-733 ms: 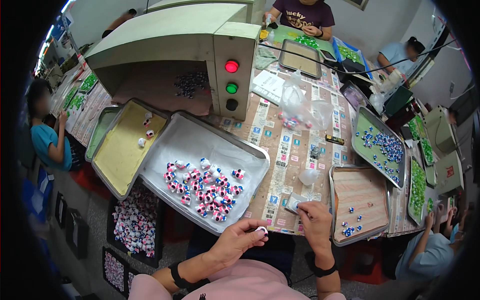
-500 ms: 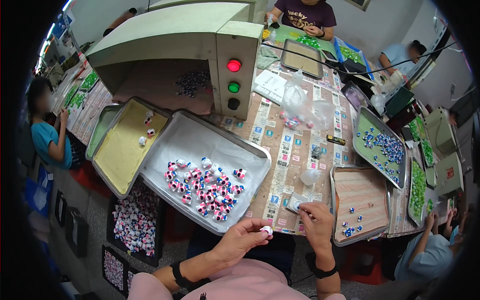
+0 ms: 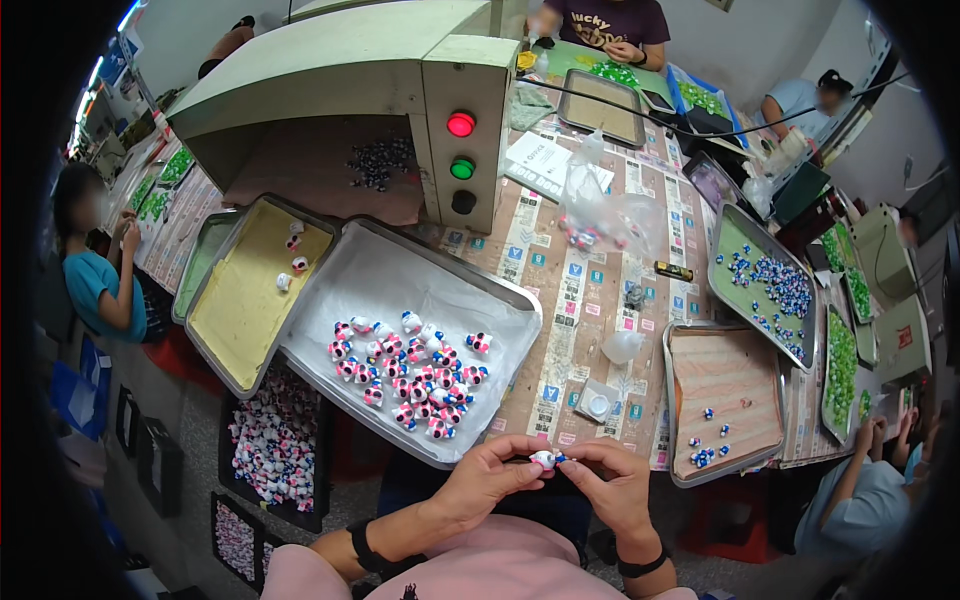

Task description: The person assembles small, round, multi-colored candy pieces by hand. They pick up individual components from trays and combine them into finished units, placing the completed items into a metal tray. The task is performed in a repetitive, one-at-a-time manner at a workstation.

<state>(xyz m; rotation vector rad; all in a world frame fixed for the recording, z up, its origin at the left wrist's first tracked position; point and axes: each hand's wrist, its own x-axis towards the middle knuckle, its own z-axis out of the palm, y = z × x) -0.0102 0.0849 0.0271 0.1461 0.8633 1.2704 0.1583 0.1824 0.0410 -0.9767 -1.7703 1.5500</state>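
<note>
Low in front of me, at the table's near edge, my left hand (image 3: 478, 487) is closed in a pinch on a small white figurine (image 3: 544, 459). My right hand (image 3: 617, 490) pinches a tiny blue piece (image 3: 560, 456) and holds it against the figurine's right side. Fingertips hide part of both. Just beyond the right hand, a small square block with a round white dish (image 3: 597, 405) lies on the table. To the left, a paper-lined metal tray (image 3: 400, 270) holds many white, pink and blue figurines. A pinkish-lined tray (image 3: 725, 385) on the right carries several small blue pieces.
A cream machine (image 3: 465, 210) with red and green lights stands behind the trays. A yellow-lined tray (image 3: 235, 325) sits far left, a green tray (image 3: 728, 277) of blue pieces right. A squeeze bottle (image 3: 622, 347) and plastic bag (image 3: 600, 215) rest mid-table. Co-workers sit around.
My right hand has moved left and nearer from the white dish to the figurine, bringing the blue piece against it. The left hand stays almost in place, still holding the figurine.
</note>
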